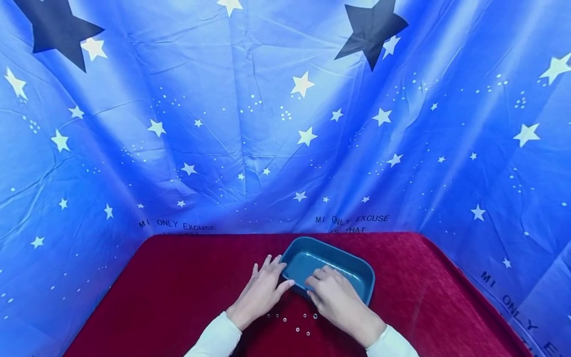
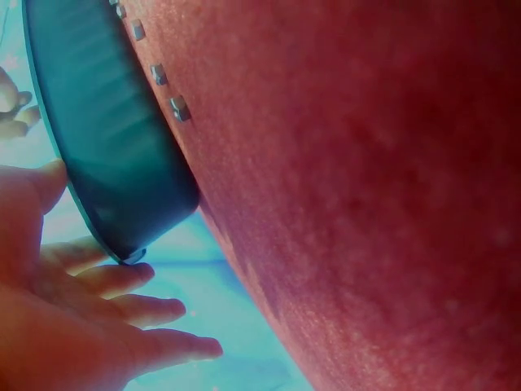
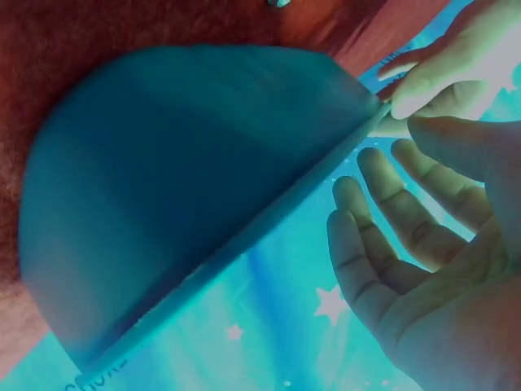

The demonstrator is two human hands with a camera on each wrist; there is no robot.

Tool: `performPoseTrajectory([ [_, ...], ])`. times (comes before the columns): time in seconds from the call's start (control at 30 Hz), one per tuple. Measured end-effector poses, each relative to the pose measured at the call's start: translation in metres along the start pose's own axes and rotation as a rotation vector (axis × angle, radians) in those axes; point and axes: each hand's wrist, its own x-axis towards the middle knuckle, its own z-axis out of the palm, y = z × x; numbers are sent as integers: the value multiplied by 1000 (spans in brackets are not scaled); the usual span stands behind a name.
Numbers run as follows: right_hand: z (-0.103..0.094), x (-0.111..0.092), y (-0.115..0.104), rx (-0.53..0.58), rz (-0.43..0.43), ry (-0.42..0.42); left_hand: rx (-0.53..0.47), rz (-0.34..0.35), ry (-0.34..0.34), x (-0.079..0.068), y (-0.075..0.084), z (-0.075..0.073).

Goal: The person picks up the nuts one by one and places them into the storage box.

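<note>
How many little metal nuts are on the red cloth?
7 metal nuts: three beside the left hand, two beside the right hand, two lower between them. Hands may hide more.

1. The head view looked forward and down from above the arms, far enough back to take in the dish [image 1: 339, 257], much of the red surface [image 1: 178, 287] and the starry backdrop [image 1: 214, 99].
2. The left wrist view faced the dish's outer wall from low and close, past the left grip [image 2: 73, 326], its picture tipped sideways.
3. The right wrist view, nearly upside down, looked closely past the right grip [image 3: 456, 277].
4. Both wrist views shared the dish.
</note>
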Motion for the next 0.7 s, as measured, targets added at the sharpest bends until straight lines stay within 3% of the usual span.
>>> performPoseTrajectory([
  [0.23,-1,-3,-12,-20,-19,16,-9,3,6,0,-1,-1],
  [0.5,-2,-7,-27,36,-29,-67,-5,6,-8,0,-1,-1],
  [0.7,0,-10,-32,24,-62,-59,3,7,8,0,-1,1],
])
